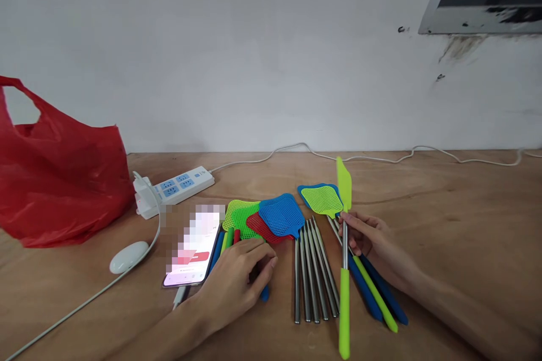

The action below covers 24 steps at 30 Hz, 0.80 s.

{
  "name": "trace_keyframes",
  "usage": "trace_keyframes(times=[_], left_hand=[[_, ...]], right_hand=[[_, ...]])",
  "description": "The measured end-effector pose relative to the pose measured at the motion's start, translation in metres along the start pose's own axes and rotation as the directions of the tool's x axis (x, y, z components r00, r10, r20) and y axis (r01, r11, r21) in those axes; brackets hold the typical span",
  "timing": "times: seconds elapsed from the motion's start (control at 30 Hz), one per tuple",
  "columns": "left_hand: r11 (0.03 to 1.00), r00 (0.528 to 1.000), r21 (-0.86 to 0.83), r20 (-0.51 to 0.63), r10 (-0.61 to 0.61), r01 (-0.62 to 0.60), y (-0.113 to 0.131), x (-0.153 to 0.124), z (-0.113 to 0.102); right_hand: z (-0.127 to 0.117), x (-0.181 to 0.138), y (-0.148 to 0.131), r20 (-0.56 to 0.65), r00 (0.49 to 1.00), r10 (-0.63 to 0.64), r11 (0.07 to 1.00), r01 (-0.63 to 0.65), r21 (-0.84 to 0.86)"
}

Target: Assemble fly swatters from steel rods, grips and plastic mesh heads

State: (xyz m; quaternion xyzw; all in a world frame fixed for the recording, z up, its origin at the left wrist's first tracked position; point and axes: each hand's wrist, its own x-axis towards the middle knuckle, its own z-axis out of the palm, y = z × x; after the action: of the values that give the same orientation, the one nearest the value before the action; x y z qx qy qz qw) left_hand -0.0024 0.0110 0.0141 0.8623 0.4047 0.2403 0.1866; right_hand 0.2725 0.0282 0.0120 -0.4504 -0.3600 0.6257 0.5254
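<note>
My right hand [371,240] grips the metal rod of a lime-green fly swatter [344,248], holding it upright with its head edge-on above the table and its green handle pointing down. My left hand [239,282] rests curled on the handles of a pile of fly swatters [266,219] with green, red and blue mesh heads; what its fingers pinch is hidden. Several bare metal rods [313,271] lie between my hands. Under my right hand lie more swatters [324,200] with a green head on a blue one and blue and green handles.
A phone [192,256] with a lit screen lies left of the pile. A white power strip [175,187], a white oval device [128,256] and cables sit further left. A red plastic bag [55,175] stands at the far left. A white wall backs the wooden table [466,208].
</note>
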Motion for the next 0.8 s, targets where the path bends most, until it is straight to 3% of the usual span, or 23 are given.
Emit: trace_keyframes(times=[0.2, 0.37, 0.57, 0.73, 0.8], left_hand=[[0.954, 0.994, -0.278, 0.04, -0.106, 0.113, 0.01, 0.001, -0.003], [0.84, 0.978, -0.512, 0.185, -0.095, 0.178, 0.014, -0.001, -0.005], [0.835, 0.955, -0.482, 0.252, -0.157, 0.264, 0.02, -0.005, -0.003], [0.861, 0.945, -0.436, 0.297, -0.139, 0.263, 0.022, -0.007, 0.0], [0.86, 0.944, -0.436, 0.298, -0.138, 0.264, 0.022, -0.007, 0.0]], right_hand=[[0.002, -0.006, -0.001, 0.026, 0.994, 0.103, 0.981, -0.106, 0.164], [0.01, -0.014, 0.004, 0.138, 0.987, 0.079, 0.982, -0.101, 0.157], [0.014, -0.024, 0.014, 0.242, 0.969, 0.057, 0.997, -0.069, 0.041], [0.012, -0.028, 0.022, 0.279, 0.96, -0.031, 0.966, 0.1, -0.237], [0.012, -0.03, 0.022, 0.274, 0.962, -0.016, 0.941, 0.107, -0.321]])
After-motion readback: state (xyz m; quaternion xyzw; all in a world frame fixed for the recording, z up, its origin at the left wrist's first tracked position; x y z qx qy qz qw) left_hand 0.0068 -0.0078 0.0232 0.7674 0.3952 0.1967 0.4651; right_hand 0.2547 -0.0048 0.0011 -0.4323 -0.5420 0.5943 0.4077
